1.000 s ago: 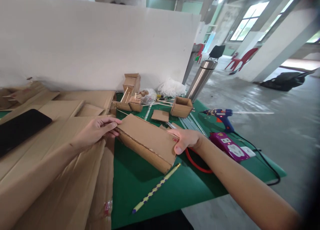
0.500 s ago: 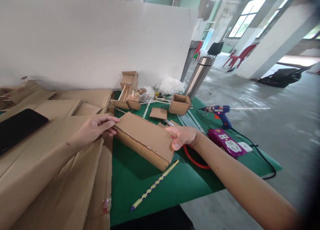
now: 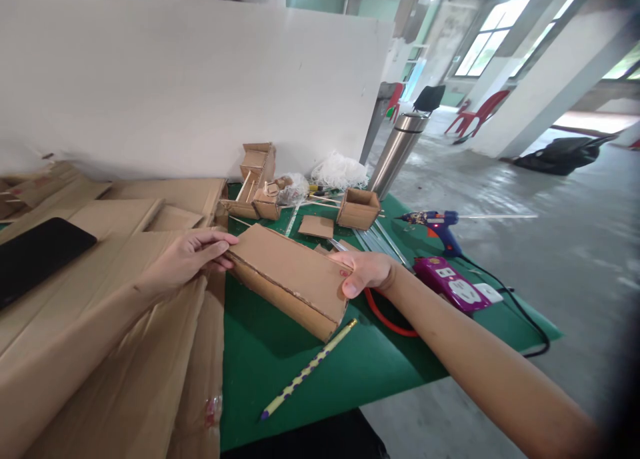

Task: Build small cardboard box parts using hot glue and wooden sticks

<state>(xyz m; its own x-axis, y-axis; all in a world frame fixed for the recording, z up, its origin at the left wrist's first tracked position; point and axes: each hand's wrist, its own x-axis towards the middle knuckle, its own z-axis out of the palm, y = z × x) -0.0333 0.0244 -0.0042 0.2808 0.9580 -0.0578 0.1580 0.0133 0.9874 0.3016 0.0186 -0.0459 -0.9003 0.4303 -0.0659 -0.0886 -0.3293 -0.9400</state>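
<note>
A folded brown cardboard piece (image 3: 290, 276) is held above the green mat (image 3: 300, 372) between both hands. My left hand (image 3: 187, 256) pinches its left end, thumb on top and fingers closed on the edge. My right hand (image 3: 367, 271) grips its right end, thumb pressed on the near face. Under the piece lies a yellow pencil with purple dots (image 3: 307, 371). A red loop (image 3: 385, 319) shows on the mat beneath my right wrist.
Large cardboard sheets (image 3: 115, 326) and a black phone (image 3: 37, 256) lie at the left. Small cardboard boxes (image 3: 357, 209), sticks and white netting (image 3: 340, 171) sit at the back. A steel flask (image 3: 397, 154), blue glue gun (image 3: 435, 222) and purple power strip (image 3: 453, 284) are at the right, near the table edge.
The view has shifted slightly. Both hands keep their hold on the cardboard piece, which sits a little higher and further left in the picture than one second ago.
</note>
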